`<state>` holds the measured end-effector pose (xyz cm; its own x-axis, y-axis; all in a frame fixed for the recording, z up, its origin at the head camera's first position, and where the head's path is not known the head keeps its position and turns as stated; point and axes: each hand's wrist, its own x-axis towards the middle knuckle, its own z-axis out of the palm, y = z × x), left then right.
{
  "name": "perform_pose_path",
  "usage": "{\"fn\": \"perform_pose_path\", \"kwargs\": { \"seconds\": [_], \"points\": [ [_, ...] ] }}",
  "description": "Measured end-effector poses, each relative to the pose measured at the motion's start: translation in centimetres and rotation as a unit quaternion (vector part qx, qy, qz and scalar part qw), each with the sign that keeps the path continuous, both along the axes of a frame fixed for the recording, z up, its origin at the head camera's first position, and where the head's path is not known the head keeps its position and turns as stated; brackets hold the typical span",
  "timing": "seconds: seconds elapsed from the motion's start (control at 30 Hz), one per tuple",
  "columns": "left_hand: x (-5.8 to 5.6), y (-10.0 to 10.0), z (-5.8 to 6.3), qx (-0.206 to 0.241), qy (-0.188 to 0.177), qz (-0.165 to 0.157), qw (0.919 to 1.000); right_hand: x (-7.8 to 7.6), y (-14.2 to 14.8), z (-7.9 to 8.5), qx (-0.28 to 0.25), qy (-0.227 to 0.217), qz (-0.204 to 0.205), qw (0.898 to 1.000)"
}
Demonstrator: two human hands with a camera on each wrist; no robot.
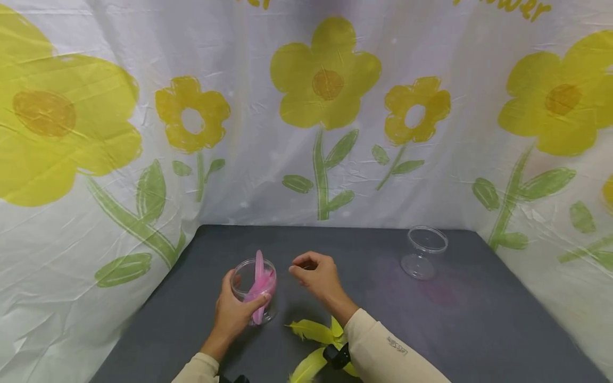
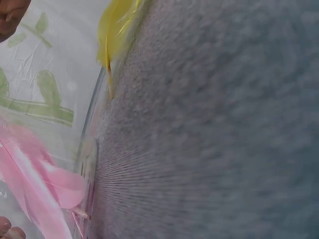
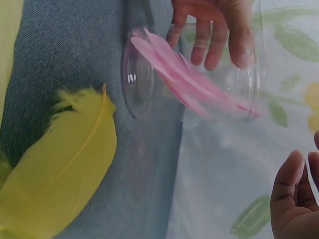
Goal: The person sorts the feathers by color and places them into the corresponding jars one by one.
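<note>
My left hand (image 1: 233, 310) grips a clear plastic jar (image 1: 243, 275) from its left side, thumb across the front. Pink feathers (image 1: 260, 287) stand inside, one poking above the rim. In the right wrist view the jar (image 3: 227, 84) appears sideways, with the pink feathers (image 3: 184, 82) slanting through it. Just right of the jar my right hand (image 1: 323, 275) hovers with fingers bent loosely, thumb and fingertips apart, holding nothing. Yellow feathers (image 1: 308, 366) lie on the table below it, partly hidden by the right forearm.
A second clear jar (image 1: 420, 266) stands toward the back right of the dark grey table (image 1: 483, 319). White cloth with printed yellow flowers (image 1: 249, 175) hangs around the back and sides. A single yellow feather (image 3: 65, 164) looms close in the right wrist view.
</note>
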<state>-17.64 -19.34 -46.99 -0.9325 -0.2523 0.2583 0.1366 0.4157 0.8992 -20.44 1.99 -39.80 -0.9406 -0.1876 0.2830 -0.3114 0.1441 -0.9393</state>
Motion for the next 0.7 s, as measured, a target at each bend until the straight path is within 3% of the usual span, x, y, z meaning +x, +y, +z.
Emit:
{"fn": "perform_pose_path", "kwargs": {
  "seconds": [0.33,0.7],
  "points": [
    [-2.3,0.2,0.8,-0.017,-0.035,-0.028,0.9989,0.2,2.5,0.4,0.001,-0.005,-0.013,1.0],
    [-5.5,1.0,1.3,-0.024,-0.062,-0.043,0.9968,0.3,4.9,0.7,0.0,-0.007,-0.031,0.999]
  ]
}}
